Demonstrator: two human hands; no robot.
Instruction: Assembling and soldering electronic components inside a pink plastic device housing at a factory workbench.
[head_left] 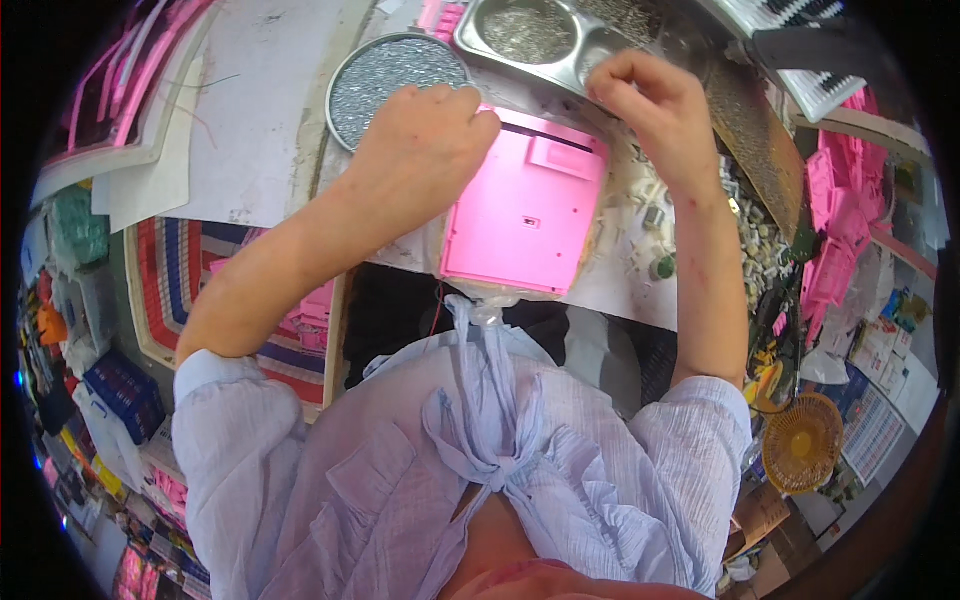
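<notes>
A flat pink plastic housing [515, 215] lies at the table's front edge, with a small rectangular slot in its face and a raised block near its far side. My left hand [425, 140] is curled closed at the housing's far left corner, beside a round metal tin [345, 75] full of small silvery metal pieces. Its fingertips are hidden, and so is anything in them. To the right, my right hand [655, 110] is raised with thumb and fingers pinched, by the small cup of a steel tray [560, 75]. Whatever it pinches is too small to make out.
Small white and metal parts [655, 225] lie scattered right of the housing. More pink plastic parts [835, 210] are heaped at the far right, above an amber basket [802, 442]. A striped-lined bin [165, 285] stands at the left, below a white board [255, 110].
</notes>
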